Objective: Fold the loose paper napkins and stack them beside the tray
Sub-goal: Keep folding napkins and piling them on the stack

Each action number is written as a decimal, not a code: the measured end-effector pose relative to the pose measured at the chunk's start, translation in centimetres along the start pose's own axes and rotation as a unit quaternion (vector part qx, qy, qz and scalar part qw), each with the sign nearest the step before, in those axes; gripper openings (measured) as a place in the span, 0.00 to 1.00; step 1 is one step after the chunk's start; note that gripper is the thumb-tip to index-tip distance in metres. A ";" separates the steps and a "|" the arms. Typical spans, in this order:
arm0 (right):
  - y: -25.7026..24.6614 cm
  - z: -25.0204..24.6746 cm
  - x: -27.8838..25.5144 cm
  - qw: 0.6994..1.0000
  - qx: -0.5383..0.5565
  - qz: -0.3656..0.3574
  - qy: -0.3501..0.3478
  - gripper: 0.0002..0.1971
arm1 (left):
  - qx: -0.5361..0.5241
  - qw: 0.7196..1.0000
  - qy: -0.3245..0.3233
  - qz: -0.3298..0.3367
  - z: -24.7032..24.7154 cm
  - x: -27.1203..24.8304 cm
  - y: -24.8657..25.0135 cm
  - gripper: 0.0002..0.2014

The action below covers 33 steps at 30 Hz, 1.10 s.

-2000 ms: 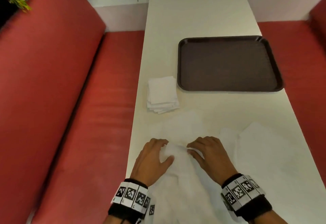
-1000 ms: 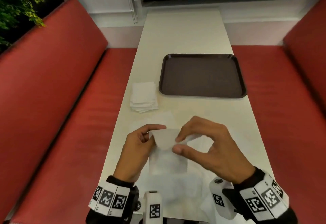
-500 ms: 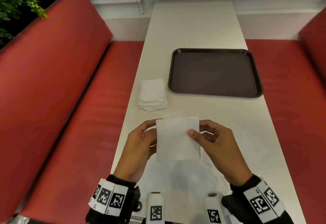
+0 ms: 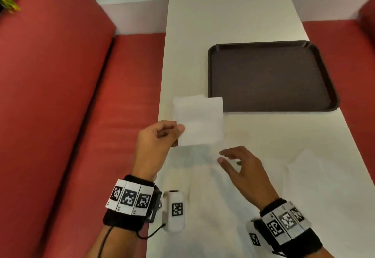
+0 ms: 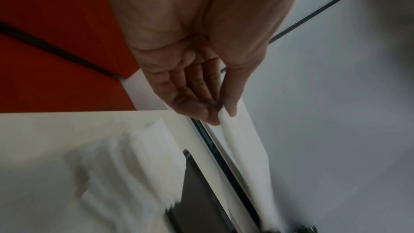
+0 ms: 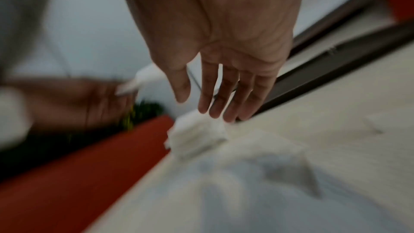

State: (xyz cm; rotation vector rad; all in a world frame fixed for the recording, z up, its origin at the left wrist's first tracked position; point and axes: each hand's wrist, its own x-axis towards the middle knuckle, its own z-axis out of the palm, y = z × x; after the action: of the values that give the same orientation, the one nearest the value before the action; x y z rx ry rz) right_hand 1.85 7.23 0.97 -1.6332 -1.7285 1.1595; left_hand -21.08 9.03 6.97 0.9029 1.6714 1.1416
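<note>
Left grip [image 4: 157, 139]: pinches napkin [image 4: 199, 121], lifted beyond it
Right grip [image 4: 241, 168]: fingers spread wide, holding nothing
Tray [image 4: 272, 44]: beyond both

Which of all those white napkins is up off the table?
The folded napkin pinched by the left hand; it's held above the stack beside the tray. The loose napkins lie flat.

I saw a folded white napkin [image 4: 199, 121] held flat above the stack [image 6: 197, 135], left of the dark tray [image 4: 272, 77].
</note>
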 end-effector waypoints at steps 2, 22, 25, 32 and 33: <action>1.9 2.0 0.3 0.989 -0.135 -0.051 -0.032 0.15 | 0.006 1.000 0.008 0.001 -0.2 3.0 0.1 0.07; 2.1 2.6 1.8 0.965 -0.221 -0.069 -0.121 0.14 | 0.258 0.966 -0.013 0.005 -0.5 -5.1 -8.5 0.07; 1.2 0.7 0.6 0.983 -0.085 -0.098 -0.128 0.14 | 0.255 0.966 -0.022 0.040 0.5 -7.4 -8.7 0.14; -1.8 -5.0 -3.8 0.973 0.077 -0.190 -0.108 0.17 | 0.242 0.958 -0.115 0.104 3.8 -11.3 -4.6 0.25; -1.9 -5.8 -4.2 0.972 0.083 -0.199 -0.096 0.19 | 0.222 0.963 -0.114 0.101 4.4 -11.7 -3.8 0.21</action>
State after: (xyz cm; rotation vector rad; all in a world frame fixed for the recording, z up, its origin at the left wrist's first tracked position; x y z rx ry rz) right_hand 6.22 4.73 6.40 -1.0401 -1.9082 1.2513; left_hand -13.38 -1.40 5.66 1.4584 1.6978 0.7596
